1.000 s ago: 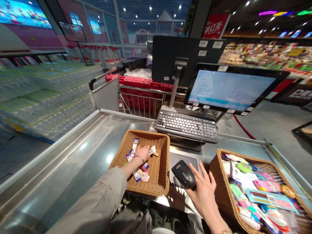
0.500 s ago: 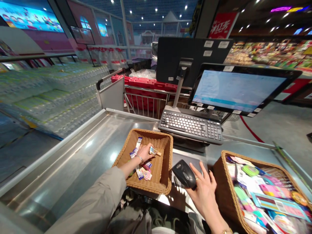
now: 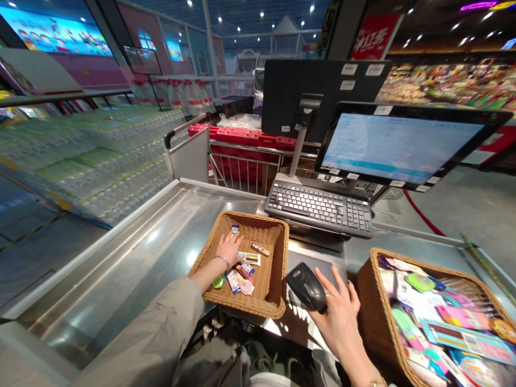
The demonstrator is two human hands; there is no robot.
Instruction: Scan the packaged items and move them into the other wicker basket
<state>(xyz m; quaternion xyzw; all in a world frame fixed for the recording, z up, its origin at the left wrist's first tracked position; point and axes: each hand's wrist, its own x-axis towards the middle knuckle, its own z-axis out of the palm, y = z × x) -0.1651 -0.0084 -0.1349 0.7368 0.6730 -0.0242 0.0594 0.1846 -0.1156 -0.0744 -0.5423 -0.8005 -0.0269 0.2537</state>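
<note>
The steel checkout counter (image 3: pixel 121 258) carries two wicker baskets. In the left wicker basket (image 3: pixel 258 219), my left hand (image 3: pixel 229 250) lies narrow among small packets (image 3: pixel 242 279) – can't tell if it grips one. My right hand (image 3: pixel 336 317), beside the right wicker basket (image 3: pixel 365 290), holds a black barcode scanner (image 3: pixel 305 286) – label too small to read.

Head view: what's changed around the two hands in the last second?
The left hand has moved left across the wicker basket, away from a small stick-shaped packet, which now lies apart from it on the basket floor, with the other packets more spread out. The right hand still holds the black barcode scanner, and the full basket on the right looks unchanged.
</note>
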